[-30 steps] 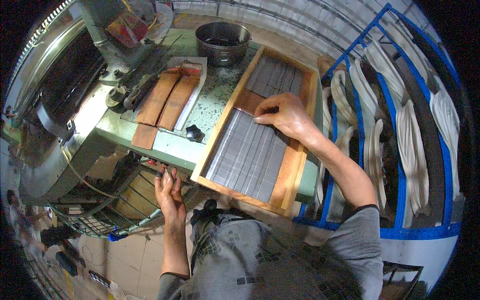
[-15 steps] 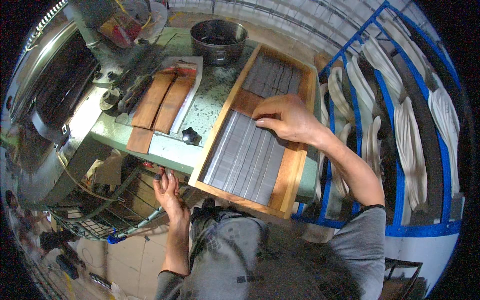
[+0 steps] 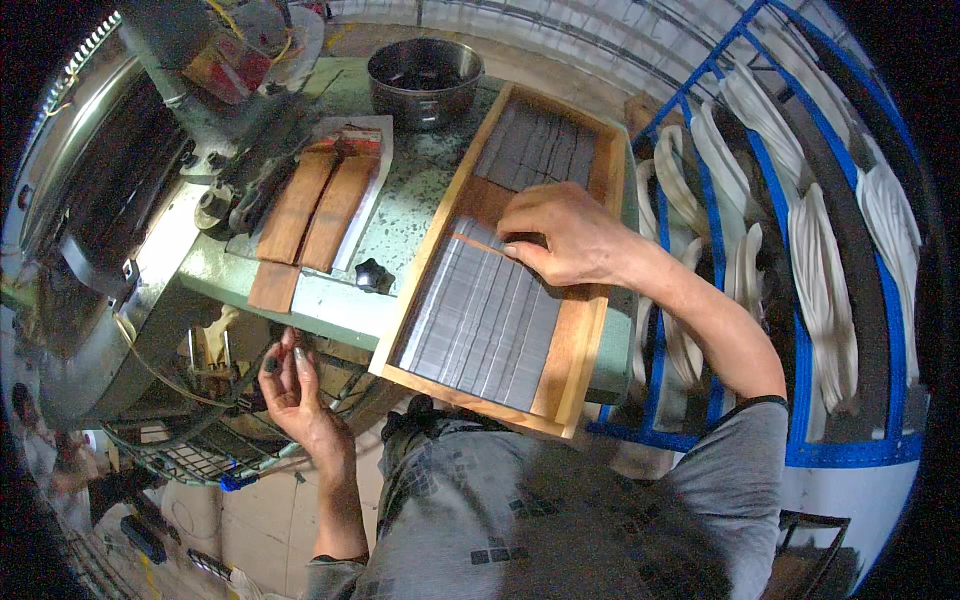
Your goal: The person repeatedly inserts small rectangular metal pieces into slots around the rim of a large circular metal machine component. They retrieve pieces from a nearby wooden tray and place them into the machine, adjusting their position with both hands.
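Tray (image 3: 590, 330): shallow wooden frame lying on the green surface (image 3: 420, 190), long axis running from the person's near side up and slightly right toward the far end. One near corner overhangs the surface edge above the person's lap.

Strips (image 3: 480, 320): thin grey metal strips packed side by side in the tray, lengthwise along its long axis. Near batch fills the lower half; a second, darker batch (image 3: 540, 150) fills the far end. Bare wood shows between the two batches and along the right wall.

Right hand (image 3: 565, 235): laid palm down across the tray at the far end of the near batch, fingertips (image 3: 520, 250) curled onto the strip ends. The strips extend from the fingertips toward the person. Whether a strip is pinched or only pressed cannot be told. This hand is much the nearer to the strips.

Left hand (image 3: 295, 385): below the surface edge, well apart from the tray and to its left, palm up, fingers loosely bent around a small dark object (image 3: 272, 362); kind not clear.

Also present: two wooden slats (image 3: 315, 205) on a pale sheet, left of the tray; a small black knob (image 3: 372, 275) just beside the tray's left wall; a metal bowl (image 3: 425, 75) beyond it; a blue rack (image 3: 800, 250) of pale curved parts to the right.
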`<state>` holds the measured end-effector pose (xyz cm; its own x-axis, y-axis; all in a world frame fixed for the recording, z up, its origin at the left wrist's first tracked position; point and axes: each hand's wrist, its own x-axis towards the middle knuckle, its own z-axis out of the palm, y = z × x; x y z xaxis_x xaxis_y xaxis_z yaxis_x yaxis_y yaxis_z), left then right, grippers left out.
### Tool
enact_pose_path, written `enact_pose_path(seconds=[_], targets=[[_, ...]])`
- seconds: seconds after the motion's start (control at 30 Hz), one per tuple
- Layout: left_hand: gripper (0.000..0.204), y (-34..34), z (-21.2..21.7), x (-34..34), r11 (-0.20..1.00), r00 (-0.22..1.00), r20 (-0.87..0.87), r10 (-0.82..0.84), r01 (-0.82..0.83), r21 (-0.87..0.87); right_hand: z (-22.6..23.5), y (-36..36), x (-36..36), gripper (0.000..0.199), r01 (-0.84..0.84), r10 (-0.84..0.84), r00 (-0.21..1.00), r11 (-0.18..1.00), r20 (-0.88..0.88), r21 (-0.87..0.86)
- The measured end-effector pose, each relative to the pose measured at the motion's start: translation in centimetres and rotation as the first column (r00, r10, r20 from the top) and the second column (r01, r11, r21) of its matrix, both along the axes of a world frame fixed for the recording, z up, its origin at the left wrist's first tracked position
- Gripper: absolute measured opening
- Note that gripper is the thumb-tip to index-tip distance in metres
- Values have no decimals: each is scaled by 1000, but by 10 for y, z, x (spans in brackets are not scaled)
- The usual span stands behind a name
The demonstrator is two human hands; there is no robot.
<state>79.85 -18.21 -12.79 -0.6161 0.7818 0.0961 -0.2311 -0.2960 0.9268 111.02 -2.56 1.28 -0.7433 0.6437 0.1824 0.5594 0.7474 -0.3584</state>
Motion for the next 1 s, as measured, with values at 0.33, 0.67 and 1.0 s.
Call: enact_pose_path(seconds=[0.33, 0.67, 1.0], targets=[[26, 23, 92, 15, 994, 962, -261, -77, 96, 58, 3, -3, -4, 25, 44, -48, 993, 998, 111, 45], [59, 119, 138, 112, 690, 710, 210, -672, 704, -171, 16, -30, 3, 23, 252, -164, 927, 939, -338, 235], [39, 147, 145, 159, 741, 727, -470, -501, 641, 201, 7, -47, 26, 22, 417, -170, 853, 792, -494, 447]])
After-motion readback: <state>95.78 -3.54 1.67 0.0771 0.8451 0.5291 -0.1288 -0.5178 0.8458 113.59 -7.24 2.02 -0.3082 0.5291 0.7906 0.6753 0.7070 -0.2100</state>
